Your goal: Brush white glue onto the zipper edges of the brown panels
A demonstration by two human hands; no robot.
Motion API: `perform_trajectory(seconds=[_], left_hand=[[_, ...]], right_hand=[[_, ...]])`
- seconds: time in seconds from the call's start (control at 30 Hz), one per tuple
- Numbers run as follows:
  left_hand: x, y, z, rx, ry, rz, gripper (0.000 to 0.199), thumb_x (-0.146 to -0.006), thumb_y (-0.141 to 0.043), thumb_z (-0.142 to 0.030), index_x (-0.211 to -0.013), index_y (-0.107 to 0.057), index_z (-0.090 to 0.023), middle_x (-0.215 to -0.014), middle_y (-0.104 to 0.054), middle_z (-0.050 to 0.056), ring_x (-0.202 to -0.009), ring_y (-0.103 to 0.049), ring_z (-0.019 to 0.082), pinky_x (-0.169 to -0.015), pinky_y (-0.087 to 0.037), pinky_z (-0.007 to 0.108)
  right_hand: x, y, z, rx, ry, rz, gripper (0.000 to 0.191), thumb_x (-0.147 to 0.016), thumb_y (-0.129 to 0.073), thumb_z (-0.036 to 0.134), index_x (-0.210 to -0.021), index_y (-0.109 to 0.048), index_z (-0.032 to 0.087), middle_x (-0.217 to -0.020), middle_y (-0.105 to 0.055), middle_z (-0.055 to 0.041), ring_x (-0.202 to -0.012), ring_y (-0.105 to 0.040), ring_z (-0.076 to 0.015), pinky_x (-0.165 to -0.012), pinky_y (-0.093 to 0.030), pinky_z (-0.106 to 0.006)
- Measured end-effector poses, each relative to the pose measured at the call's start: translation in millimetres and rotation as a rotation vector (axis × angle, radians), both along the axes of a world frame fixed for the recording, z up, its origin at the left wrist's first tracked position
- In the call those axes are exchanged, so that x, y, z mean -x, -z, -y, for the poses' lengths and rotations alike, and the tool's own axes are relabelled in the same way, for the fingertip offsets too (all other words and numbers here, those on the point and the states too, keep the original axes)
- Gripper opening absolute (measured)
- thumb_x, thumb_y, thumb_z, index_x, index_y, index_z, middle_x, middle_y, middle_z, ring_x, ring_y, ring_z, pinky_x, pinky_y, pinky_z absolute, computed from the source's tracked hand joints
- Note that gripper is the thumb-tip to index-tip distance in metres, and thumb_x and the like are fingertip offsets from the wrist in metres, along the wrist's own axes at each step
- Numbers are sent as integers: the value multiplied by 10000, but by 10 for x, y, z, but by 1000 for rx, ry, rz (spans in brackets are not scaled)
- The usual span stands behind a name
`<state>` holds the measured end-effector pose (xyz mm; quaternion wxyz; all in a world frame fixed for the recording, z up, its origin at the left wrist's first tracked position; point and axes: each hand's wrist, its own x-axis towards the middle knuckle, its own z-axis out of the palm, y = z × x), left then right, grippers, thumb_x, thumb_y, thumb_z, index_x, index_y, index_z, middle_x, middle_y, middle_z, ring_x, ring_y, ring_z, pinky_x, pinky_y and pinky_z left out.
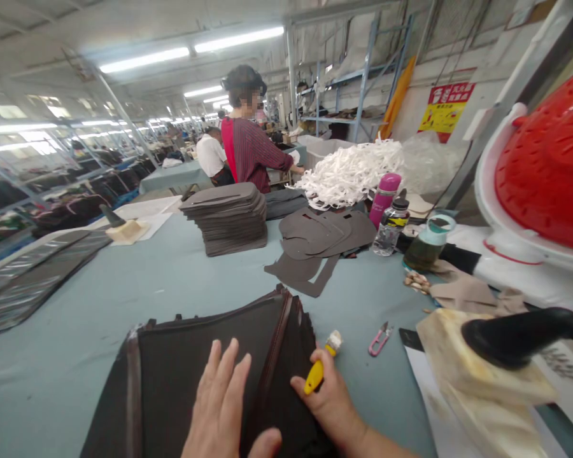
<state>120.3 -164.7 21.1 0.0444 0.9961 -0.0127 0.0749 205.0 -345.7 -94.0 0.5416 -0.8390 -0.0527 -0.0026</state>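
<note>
Head view: at lower center, a spread left hand (217, 401) presses flat on dark brown leather panels (195, 356), steadying them, as the right hand (329, 401) grips a yellow-handled tool (316, 376).

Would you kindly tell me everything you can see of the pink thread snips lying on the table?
The small thread snips have a pink, plastic-looking looped handle and two short, pointed, silvery metal blades, which appear closed and aim up and to the right. They lie flat on the pale blue-grey table top and seem to touch nothing else. They sit just to the right of the right hand and the yellow-handled tool it holds.
</note>
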Motion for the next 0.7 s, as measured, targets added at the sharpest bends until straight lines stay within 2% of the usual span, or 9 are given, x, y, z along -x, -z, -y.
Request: perform_trajectory(seconds=[0.07, 0.13, 0.23, 0.33, 0.4, 0.5, 0.6, 0.7], left_hand=[[-17, 144, -36, -76, 56, 13, 796, -783, -530, -419, -1410, -62, -268, -1425, -288, 112, -1290, -263, 347, -947, -394, 531], [31, 254, -101, -114, 91, -33, 829, -791, -511, -417, -1409, 19, -260, -1419, -297, 118, -1276, -298, 337, -928, -413, 537], [142, 262, -189, -70, 73, -150, 762, -811, -479, -431, -1412, -49, -247, -1437, -251, 108, -1294, -267, 312, -979, -363, 532], [95, 72, -183, 59, 10, -223, 545, -871, -369, -402, -1376, -238, -245, -1442, -256, 78, -1316, -231, 263, -1014, -332, 495], [-100, -103, -114, 156, -42, -243, 450, -895, -312, -382, -1318, -358, -233, -1434, -285, 66, -1323, -222, 226, -1033, -319, 452], [-554, -266, 37, 210, -27, -247, 486, -850, -423, -425, -1279, -408, -196, -1415, -323, 81, -1326, -204, 246, -1058, -252, 471], [-928, -218, 163, 209, -75, -205, 473, -827, -479, -390, -1239, -440, -161, -1315, -448, 116, -1248, -345, 256, -1029, -284, 441], [-1069, -95, 202, 218, -114, -131, 440, -789, -540, -366, -1167, -483, -148, -1179, -522, 113, -1115, -449, 241, -964, -349, 378]], right_hand=[[104, 55, -40, -1, -25, 15, 436, -654, -650, 457, -954, -483, 188, -1010, -611, -115, -928, -590, -261, -784, -486, -365], [199, 111, -78, 4, -47, 26, 450, -665, -648, 447, -987, -470, 188, -1113, -573, -149, -1030, -550, -285, -835, -467, -393], [287, 178, -112, 12, -70, 28, 429, -685, -641, 398, -1008, -448, 192, -1200, -519, -174, -1110, -502, -291, -884, -441, -415], [345, 206, -117, 10, -88, 45, 423, -687, -647, 346, -1021, -441, 190, -1230, -492, -188, -1138, -483, -290, -912, -424, -420], [402, 191, -114, 7, -105, 47, 418, -679, -657, 315, -1016, -448, 185, -1247, -477, -196, -1155, -468, -297, -923, -417, -423], [479, 119, -97, 10, -155, -4, 379, -675, -655, 266, -995, -469, 185, -1287, -444, -194, -1190, -433, -295, -947, -395, -427], [398, 22, -12, 14, -220, -75, 342, -659, -666, 253, -950, -497, 195, -1285, -459, -168, -1198, -426, -286, -962, -382, -420], [45, -124, 205, -39, -189, -49, 284, -693, -646, 337, -897, -512, 192, -1237, -506, -157, -1154, -470, -282, -951, -388, -423]])
